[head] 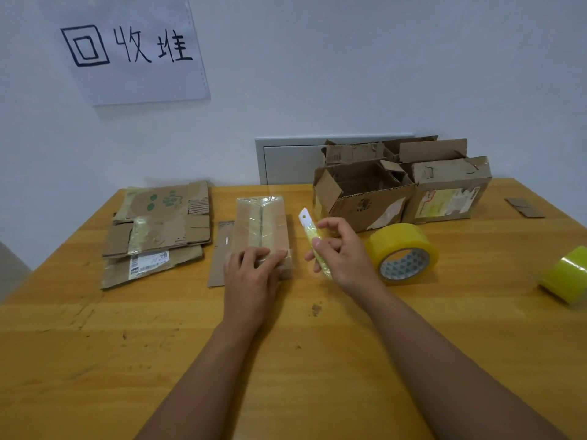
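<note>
Holding the box (262, 223) down with your flat left hand (251, 274), you grip the knife (309, 228) in your right hand (340, 252).

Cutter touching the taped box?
Apart. Head view shows a strip of table between the cutter in the right hand and the box.

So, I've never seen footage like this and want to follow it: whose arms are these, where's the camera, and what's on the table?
It is one picture from a camera worn on a person's head, looking down at their own bare hands. The left hand rests on a small taped box on the wooden table. The right hand holds a slim yellow cutter. Flattened cardboard lies left, opened boxes stand behind, a yellow tape roll sits beside the right hand, a second roll at the right edge.
</note>
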Demonstrator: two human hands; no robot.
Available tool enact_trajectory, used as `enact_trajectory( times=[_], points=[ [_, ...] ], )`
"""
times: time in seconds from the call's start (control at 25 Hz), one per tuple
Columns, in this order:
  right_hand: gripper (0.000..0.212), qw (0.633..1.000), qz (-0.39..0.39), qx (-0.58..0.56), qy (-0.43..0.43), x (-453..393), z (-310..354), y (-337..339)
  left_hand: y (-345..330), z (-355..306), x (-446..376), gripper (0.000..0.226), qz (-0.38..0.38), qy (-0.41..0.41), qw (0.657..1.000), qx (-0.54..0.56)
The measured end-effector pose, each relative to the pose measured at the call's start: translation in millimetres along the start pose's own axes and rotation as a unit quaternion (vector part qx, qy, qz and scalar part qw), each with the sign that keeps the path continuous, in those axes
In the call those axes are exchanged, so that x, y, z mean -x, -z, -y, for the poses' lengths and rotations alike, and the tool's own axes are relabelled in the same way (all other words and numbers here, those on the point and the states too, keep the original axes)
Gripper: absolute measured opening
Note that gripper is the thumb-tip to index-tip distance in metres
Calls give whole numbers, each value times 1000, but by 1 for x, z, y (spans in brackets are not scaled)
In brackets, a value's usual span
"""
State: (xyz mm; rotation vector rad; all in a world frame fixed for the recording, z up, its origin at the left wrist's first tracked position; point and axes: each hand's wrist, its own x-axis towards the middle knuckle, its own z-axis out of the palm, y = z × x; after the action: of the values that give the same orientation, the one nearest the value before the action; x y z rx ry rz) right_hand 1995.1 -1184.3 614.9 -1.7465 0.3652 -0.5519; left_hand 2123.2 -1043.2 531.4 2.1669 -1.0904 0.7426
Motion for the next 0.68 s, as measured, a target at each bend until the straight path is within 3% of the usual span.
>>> enact_trajectory(
  times=[0.28, 0.44, 0.68],
  points=[
    [17, 995, -49, -3, -92, -9, -35, -2, 1, 2, -4, 28, 14, 12, 1000, 5],
    [28, 999, 14, -4, -44, -2, -38, 7, 2, 3, -5, 25, 19, 18, 1000, 5],
    [24, 993, 101, 59, -17, 5, -39, 21, 6, 0, -5, 30, 29, 25, 999, 9]
  ],
)
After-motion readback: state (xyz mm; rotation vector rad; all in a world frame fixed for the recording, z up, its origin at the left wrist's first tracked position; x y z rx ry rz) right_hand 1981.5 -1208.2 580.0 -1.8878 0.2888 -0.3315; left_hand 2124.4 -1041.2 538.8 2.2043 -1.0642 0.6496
